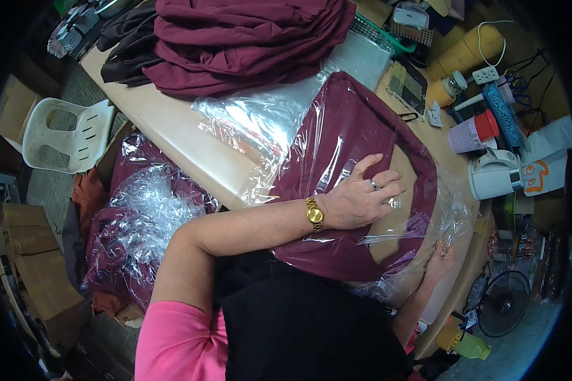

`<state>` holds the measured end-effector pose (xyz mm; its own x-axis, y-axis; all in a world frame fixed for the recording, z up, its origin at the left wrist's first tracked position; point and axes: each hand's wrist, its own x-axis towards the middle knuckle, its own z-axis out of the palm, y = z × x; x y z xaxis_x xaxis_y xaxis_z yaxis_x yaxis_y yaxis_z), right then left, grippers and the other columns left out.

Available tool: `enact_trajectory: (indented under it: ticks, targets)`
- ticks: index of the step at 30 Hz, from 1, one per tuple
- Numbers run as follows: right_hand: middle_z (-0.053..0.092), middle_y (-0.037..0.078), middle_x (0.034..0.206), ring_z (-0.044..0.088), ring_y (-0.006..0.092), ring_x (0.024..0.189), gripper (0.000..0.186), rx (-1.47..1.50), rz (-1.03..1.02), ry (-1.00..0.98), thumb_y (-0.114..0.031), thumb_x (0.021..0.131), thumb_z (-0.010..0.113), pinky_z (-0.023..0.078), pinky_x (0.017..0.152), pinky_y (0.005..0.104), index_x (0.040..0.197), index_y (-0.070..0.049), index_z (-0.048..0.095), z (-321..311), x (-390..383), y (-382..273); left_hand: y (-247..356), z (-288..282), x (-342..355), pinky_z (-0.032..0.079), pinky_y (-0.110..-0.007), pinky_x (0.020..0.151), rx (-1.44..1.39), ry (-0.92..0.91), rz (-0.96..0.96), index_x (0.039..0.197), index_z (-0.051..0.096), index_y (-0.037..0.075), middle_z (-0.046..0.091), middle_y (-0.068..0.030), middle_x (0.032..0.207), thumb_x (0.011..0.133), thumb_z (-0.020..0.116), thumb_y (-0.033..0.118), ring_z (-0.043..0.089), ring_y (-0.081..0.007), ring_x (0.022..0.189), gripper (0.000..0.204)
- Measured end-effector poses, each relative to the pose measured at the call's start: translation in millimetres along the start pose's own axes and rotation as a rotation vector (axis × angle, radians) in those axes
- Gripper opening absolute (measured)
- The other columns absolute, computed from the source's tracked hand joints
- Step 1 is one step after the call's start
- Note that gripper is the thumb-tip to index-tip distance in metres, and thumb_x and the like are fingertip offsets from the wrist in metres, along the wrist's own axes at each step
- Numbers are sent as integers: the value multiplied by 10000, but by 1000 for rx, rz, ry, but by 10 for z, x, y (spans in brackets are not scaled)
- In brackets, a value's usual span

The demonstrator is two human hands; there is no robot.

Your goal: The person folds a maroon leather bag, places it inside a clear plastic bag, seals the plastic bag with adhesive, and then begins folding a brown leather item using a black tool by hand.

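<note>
A folded maroon garment (324, 140) lies on the table inside a clear plastic bag (450, 206). Part of the cloth curves round in a band at the right, with brown surface showing within the curve. My left hand (365, 195), wearing a ring and a gold watch (314, 214), rests on the bagged garment with its fingers apart and slightly bent. Near the table's right edge, my right hand (440, 261) pinches the bag's loose, crumpled end. Some of that hand's fingers are hidden behind the plastic.
Maroon garments (248, 44) are heaped at the back beside flat clear bags (356, 60). Bagged maroon clothing (121, 228) sits left of the table (235, 168), near a white plastic chair (70, 136). A white kettle (494, 174), purple cup (465, 136) and jar (448, 87) crowd the right.
</note>
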<state>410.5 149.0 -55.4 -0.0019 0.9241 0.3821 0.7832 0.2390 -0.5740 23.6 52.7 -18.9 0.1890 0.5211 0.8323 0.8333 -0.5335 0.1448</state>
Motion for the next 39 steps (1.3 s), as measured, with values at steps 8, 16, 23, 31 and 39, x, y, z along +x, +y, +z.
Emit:
enact_trajectory:
  ticks: [8,16,23,31,39]
  targets:
    - [569,31,722,488,115,689,232,7,44,-22,-160,962,640,428,647,308,826,7,553,-6,-15,-171,-9,20,-22,229,-581,1154,-38,-36,-10,705,658,169,593,-7,1211,718,655,196,496,-210,1262,30]
    - [551,16,722,468,95,691,223,45,49,-14,-146,955,649,416,643,286,817,-8,543,0,-13,-59,-13,18,-5,234,-593,1145,-11,-109,27,660,646,162,561,-24,1092,723,637,207,496,-226,1245,78]
    - [535,12,706,457,97,684,238,79,66,-3,-162,956,656,414,638,288,807,-12,548,9,-25,-86,-11,4,6,257,-584,1129,-35,-119,36,662,636,153,524,-35,996,727,627,208,515,-233,1174,86]
    - [576,44,736,501,143,674,262,-8,-11,119,-216,960,655,439,648,313,847,10,584,105,5,-138,-53,0,-10,314,-552,1065,-108,-102,-54,756,616,111,537,-63,956,719,644,175,550,-253,1043,79]
    - [623,37,914,567,144,767,220,781,485,-112,-206,1009,564,460,691,297,1122,-25,617,-312,680,-307,-151,-129,231,339,-514,1014,-1,-138,-281,915,609,97,566,-113,1119,726,648,137,530,-288,1150,197]
